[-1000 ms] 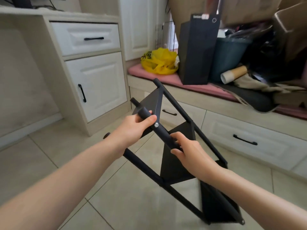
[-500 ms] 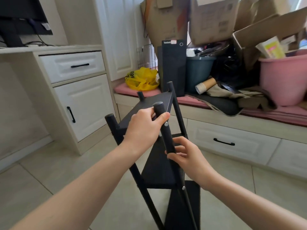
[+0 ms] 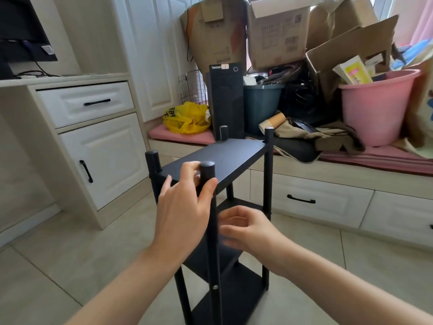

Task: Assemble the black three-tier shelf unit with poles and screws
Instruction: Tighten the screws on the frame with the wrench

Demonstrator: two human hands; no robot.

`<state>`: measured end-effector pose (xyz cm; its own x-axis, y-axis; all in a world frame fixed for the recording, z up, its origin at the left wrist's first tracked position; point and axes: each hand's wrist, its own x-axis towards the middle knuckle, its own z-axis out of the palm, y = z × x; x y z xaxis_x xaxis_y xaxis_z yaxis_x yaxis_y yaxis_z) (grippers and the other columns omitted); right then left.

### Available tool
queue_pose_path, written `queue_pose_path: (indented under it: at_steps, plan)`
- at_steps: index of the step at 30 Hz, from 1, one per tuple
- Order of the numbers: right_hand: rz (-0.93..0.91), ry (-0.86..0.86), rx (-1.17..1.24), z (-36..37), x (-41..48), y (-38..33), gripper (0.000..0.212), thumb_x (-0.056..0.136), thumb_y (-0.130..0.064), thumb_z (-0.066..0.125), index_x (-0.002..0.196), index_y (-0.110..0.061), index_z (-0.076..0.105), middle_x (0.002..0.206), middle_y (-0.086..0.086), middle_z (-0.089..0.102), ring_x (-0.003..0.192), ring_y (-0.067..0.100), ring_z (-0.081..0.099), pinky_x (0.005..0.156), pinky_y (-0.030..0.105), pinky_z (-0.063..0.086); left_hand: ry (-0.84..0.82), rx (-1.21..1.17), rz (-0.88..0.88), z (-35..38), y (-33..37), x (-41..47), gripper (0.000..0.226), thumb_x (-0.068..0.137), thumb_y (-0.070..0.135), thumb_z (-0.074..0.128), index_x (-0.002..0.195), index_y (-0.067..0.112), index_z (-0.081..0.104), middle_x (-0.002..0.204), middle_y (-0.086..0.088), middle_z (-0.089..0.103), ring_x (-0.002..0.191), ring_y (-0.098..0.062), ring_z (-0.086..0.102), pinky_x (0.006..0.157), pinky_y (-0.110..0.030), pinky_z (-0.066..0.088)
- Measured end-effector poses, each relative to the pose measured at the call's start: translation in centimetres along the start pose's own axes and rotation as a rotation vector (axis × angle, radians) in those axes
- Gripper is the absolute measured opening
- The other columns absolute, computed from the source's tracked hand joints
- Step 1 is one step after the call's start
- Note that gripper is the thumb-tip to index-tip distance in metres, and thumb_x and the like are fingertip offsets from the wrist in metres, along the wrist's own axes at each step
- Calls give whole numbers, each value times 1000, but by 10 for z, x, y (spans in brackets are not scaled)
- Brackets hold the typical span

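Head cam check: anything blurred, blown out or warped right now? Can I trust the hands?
Head view: the right hand is smeared by motion, its grip unreadable; the left hand at the near pole is sharp. Head view: the window upper right is blown out, and the shelf unit loses its lower tiers to black. Head view: the wide lens bows the white cabinet.

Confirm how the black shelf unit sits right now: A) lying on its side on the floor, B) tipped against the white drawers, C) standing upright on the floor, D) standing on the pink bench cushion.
C: the shelf unit stands upright on the tiled floor, its four pole tops pointing up, the left hand pinching the near pole at its top.
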<state>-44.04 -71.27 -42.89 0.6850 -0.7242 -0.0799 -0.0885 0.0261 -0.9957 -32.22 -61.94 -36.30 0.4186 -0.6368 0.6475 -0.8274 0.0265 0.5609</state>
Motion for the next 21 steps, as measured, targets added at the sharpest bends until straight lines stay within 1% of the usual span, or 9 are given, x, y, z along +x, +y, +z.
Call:
queue_pose_path:
  at_steps: [2, 5, 7, 9, 12, 15, 17, 19, 21]
  plan:
    - [-3, 70, -21, -10, 7, -3, 17, 88, -7, 71, 100, -19, 70, 99, -2, 77, 97, 13, 72, 79, 27, 59, 20, -12, -11, -1, -7, -3, 22, 101, 32, 55, 121, 24, 54, 84, 28, 61, 84, -13, 70, 102, -59, 47]
    - [-26, 260, -86, -36, 20, -6, 15, 91, -9, 68, 102, -18, 68, 104, 3, 73, 100, 17, 68, 85, 30, 58, 36, -67, -53, -6, -14, -4, 20, 97, 43, 45, 116, 36, 47, 98, 17, 71, 86, -16, 67, 92, -53, 52]
    - [-4, 379, -40, -56, 29, -5, 13, 93, -12, 66, 105, -17, 64, 107, 8, 69, 103, 21, 65, 87, 34, 57, 39, -96, -71, -8, -20, -6, 18, 95, 47, 43, 113, 44, 43, 105, 14, 71, 93, -17, 65, 87, -49, 53]
    - [19, 462, -44, -74, 37, 1, 14, 95, -16, 64, 108, -16, 60, 111, 9, 66, 104, 22, 63, 90, 37, 55, 27, -129, -78, -9, -25, -8, 15, 97, 42, 47, 110, 50, 44, 108, 13, 70, 102, -16, 65, 90, -47, 54]
    - [45, 532, -128, -87, 47, 12, 28, 97, -24, 62, 122, -15, 54, 119, 8, 63, 105, 23, 61, 99, 44, 51, -2, -188, -62, -12, -32, -14, 16, 99, 38, 52, 113, 45, 48, 108, 14, 70, 108, -11, 64, 93, -45, 54]
    - [43, 576, -170, -90, 56, 14, 46, 99, -29, 60, 139, -14, 44, 130, 9, 58, 110, 22, 55, 101, 44, 48, -28, -210, -11, -17, -42, -20, 16, 101, 41, 48, 117, 41, 49, 108, 19, 69, 108, -7, 65, 90, -31, 55]
    - [52, 590, -154, -88, 61, 15, 54, 100, -30, 57, 147, -15, 35, 139, 10, 53, 120, 27, 53, 104, 45, 45, -47, -233, 14, -21, -47, -23, 23, 98, 37, 47, 119, 47, 46, 112, 21, 66, 112, -7, 65, 92, -23, 52]
    - [51, 598, -151, -85, 66, 17, 58, 101, -28, 55, 151, -16, 28, 147, 10, 46, 130, 30, 49, 106, 46, 41, -47, -224, 20, -24, -51, -24, 31, 98, 35, 44, 118, 59, 42, 112, 25, 64, 109, -6, 65, 90, -16, 50]
    - [35, 602, -154, -81, 69, 19, 57, 102, -25, 52, 152, -17, 26, 150, 10, 44, 132, 31, 48, 108, 47, 41, -29, -213, 16, -26, -57, -24, 37, 99, 33, 43, 116, 65, 38, 112, 30, 62, 105, -2, 64, 86, -10, 48]
